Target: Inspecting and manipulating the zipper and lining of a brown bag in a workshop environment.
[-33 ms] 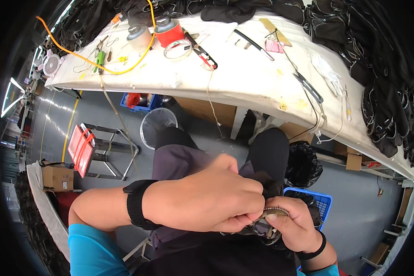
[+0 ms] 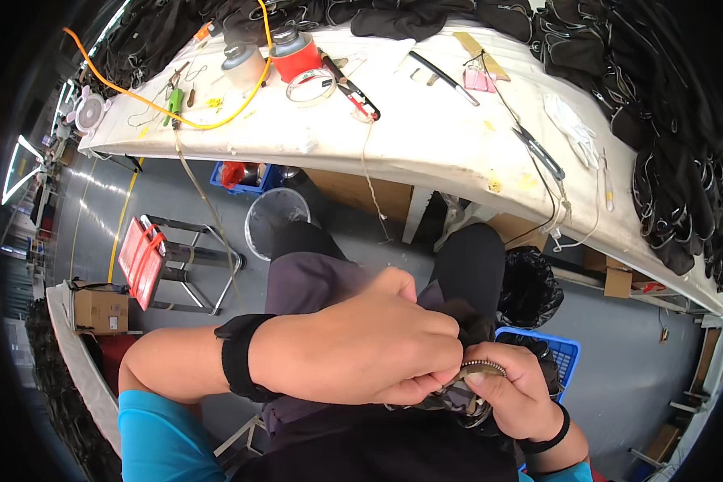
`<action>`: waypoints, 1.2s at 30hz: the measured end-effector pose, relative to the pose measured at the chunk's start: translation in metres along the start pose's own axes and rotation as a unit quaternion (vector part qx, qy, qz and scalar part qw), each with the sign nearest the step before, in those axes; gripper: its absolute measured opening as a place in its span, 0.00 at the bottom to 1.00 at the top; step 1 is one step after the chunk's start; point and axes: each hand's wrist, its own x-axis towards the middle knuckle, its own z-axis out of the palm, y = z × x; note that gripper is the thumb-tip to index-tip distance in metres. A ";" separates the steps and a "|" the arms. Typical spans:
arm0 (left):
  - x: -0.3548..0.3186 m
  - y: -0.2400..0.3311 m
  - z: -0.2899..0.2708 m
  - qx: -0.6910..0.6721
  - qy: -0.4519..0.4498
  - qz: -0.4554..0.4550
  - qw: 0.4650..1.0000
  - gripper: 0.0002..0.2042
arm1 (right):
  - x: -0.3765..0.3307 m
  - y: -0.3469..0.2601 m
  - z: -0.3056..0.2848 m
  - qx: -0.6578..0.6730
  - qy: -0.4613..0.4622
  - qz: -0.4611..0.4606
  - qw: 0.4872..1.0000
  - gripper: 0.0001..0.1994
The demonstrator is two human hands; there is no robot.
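Note:
Over my lap I hold a dark, patterned fabric piece with a curved row of zipper teeth along its edge. My right hand grips the piece beside the teeth, the thumb pressed on the fabric just below them. From the left, my left hand reaches across with its fingers curled and pinched together against the same piece. What its fingertips hold is mostly hidden behind the hand. More dark cloth bunches up beneath both hands.
Ahead stands a white-covered table bearing tins, a tape roll, scissors-like tools and heaps of black zippered pieces. Below are a bin, a black-lined bin, a blue crate and a stool at left.

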 end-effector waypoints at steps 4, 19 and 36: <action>0.001 0.008 0.000 0.098 0.049 0.038 0.993 0.04 | -0.002 -0.004 0.000 0.067 0.019 0.057 0.996 0.09; -0.016 -0.020 0.013 0.013 0.194 0.016 0.981 0.07 | 0.003 0.008 -0.001 0.294 0.091 0.157 0.939 0.09; -0.005 -0.011 0.007 0.255 0.095 0.013 0.962 0.05 | 0.018 0.007 -0.002 0.231 0.073 0.163 0.956 0.08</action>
